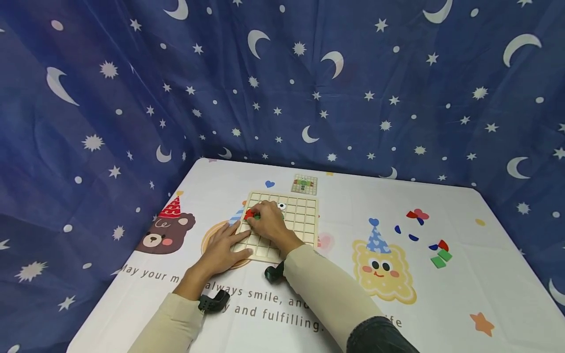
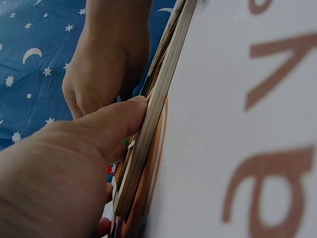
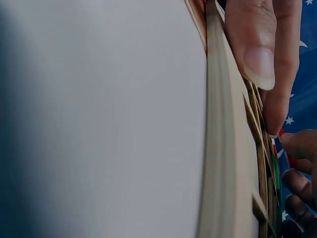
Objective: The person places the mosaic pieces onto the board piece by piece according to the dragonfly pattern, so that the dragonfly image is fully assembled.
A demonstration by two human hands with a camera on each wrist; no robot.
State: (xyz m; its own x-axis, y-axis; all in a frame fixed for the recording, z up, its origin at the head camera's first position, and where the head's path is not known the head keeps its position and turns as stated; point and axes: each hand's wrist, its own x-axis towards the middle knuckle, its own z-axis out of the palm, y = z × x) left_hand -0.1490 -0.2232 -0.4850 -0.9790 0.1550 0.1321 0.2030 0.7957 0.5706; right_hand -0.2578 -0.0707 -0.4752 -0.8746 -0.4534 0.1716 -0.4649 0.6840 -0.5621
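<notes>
A pale wooden grid board (image 1: 304,230) lies on the table with its raised rim toward me. My left hand (image 1: 222,250) rests spread on the board's left edge; its thumb (image 2: 124,116) presses the near rim in the left wrist view. Over the board's upper left, my right hand (image 1: 268,221) pinches a small red piece (image 1: 248,214), which also shows between its fingertips in the right wrist view. Beside those fingers a green piece and a white eye piece with a black dot (image 1: 281,206) sit in the grid. The right hand hides part of the board.
Behind the board lies a small pattern card (image 1: 304,184) with a green and red figure. Loose pieces lie to the right: red quarter shapes (image 1: 443,245), blue half-rounds (image 1: 413,238), green squares (image 1: 438,262) and a pink-red flower shape (image 1: 421,214). The tablecloth (image 1: 335,294) is printed.
</notes>
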